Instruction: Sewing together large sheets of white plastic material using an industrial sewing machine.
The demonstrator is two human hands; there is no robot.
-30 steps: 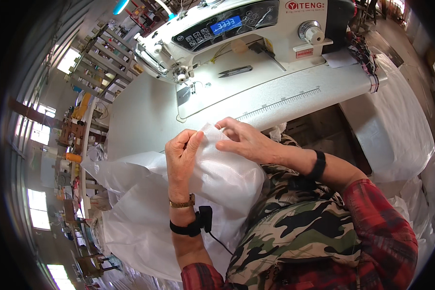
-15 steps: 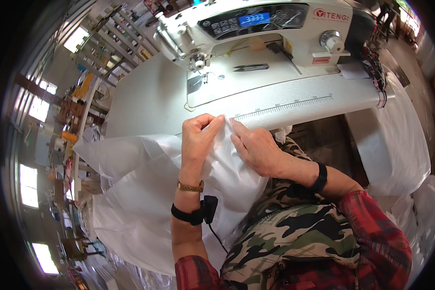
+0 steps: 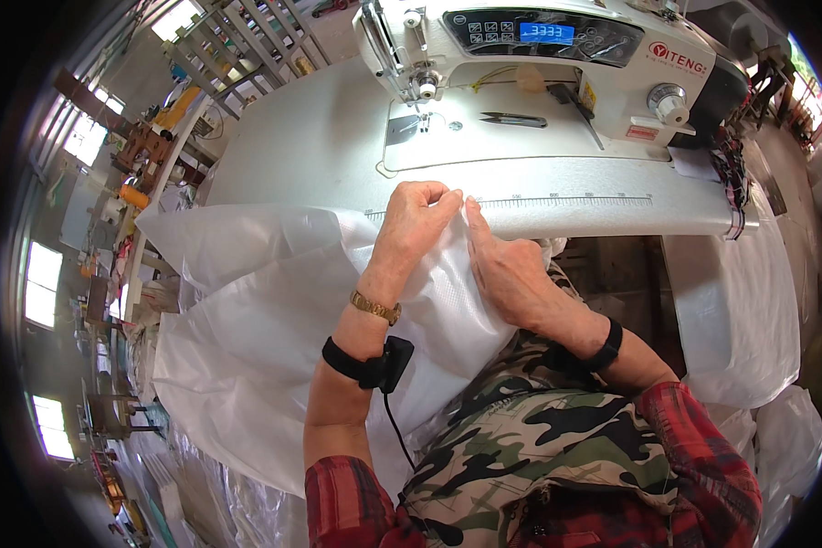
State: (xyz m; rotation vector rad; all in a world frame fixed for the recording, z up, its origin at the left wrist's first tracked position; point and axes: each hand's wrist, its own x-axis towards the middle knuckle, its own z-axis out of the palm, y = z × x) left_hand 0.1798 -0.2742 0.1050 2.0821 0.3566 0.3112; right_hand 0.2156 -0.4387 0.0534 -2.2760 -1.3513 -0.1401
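Note:
A large white woven plastic sheet [image 3: 265,310] drapes over the table's front edge and across my lap. My left hand [image 3: 417,217] is closed, pinching the sheet's upper edge between thumb and bent fingers. Close beside it, my right hand [image 3: 519,281] grips the same edge, its index finger stretched along the sheet and the other fingers curled. Both sets of fingertips nearly meet just over the ruler marks. Beyond them stands a white sewing machine [image 3: 644,87], its needle and presser foot [image 3: 424,122] lit, with no fabric beneath.
Thread snips [image 3: 513,120] and a black-handled tool [image 3: 577,111] lie on the machine bed. The pale table [image 3: 292,137] carries a printed ruler strip [image 3: 566,198] near its front edge. More white sheeting [image 3: 735,301] hangs at the right. A metal rack [image 3: 237,55] stands far left.
In the picture, the machine and table have shifted right, and my hands sit slightly higher and further right. The right index finger is straighter now. Both hands keep the sheet's edge.

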